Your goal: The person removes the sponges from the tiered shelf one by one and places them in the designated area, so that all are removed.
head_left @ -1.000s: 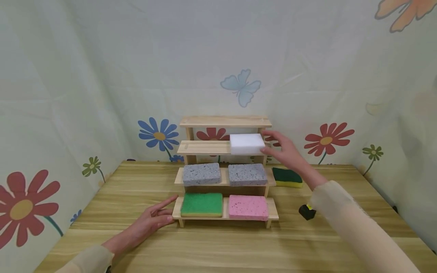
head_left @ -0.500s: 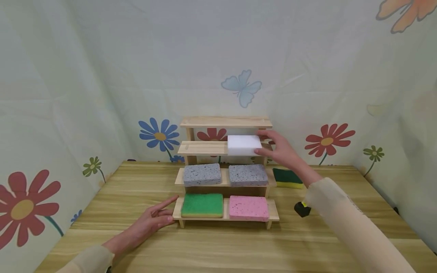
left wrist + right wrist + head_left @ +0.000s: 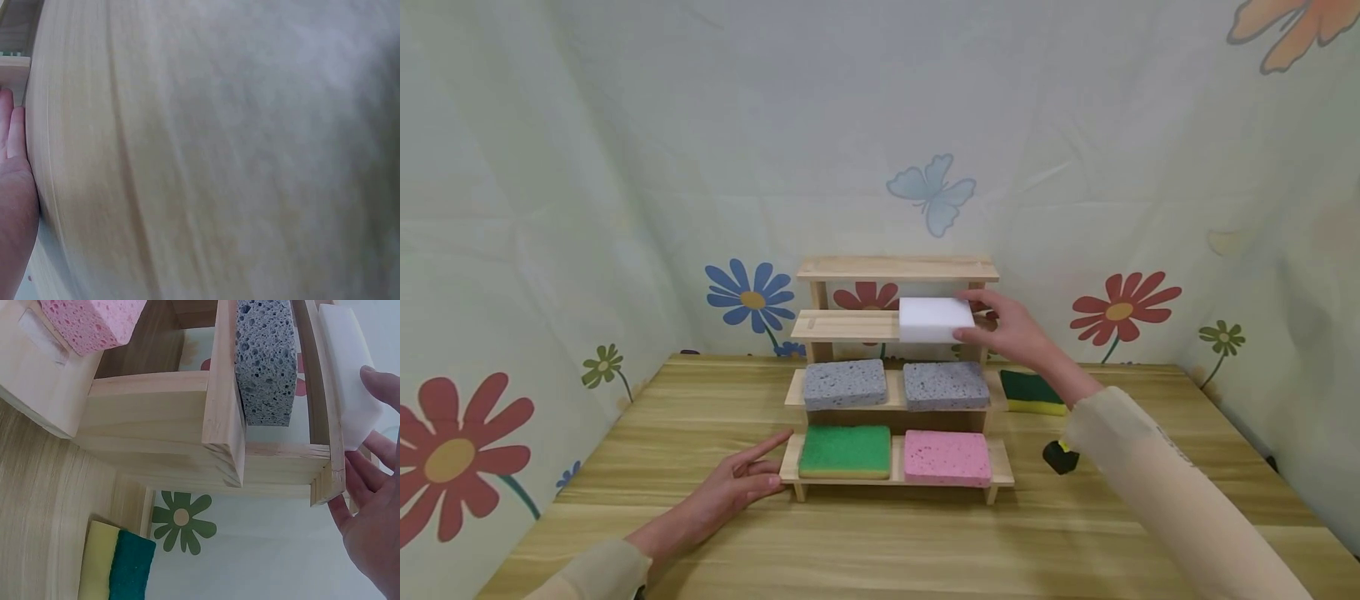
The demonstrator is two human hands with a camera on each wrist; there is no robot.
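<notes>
A white melamine sponge (image 3: 934,319) lies on the right half of the third step up of a wooden tiered rack (image 3: 845,325). My right hand (image 3: 1013,335) pinches its right end between thumb and fingers; in the right wrist view some fingertips reach under the step's end. At the rack's lower left, my left hand (image 3: 726,493) touches the bottom step's end with extended fingers. That step bears a green sponge (image 3: 844,450) and a pink sponge (image 3: 947,457). Two speckled grey sponges, one left (image 3: 845,382) and one right (image 3: 946,384), sit on the second step.
Beside the rack on the right, a dark green and yellow scouring sponge (image 3: 1033,392) lies on the wooden table (image 3: 880,550). A small black object (image 3: 1060,457) shows by the right sleeve. A flower-printed cloth (image 3: 760,125) hangs behind.
My right hand has shifted the white sponge slightly left along its step, mostly in the first half second. The left hand stays at the bottom step's end.
</notes>
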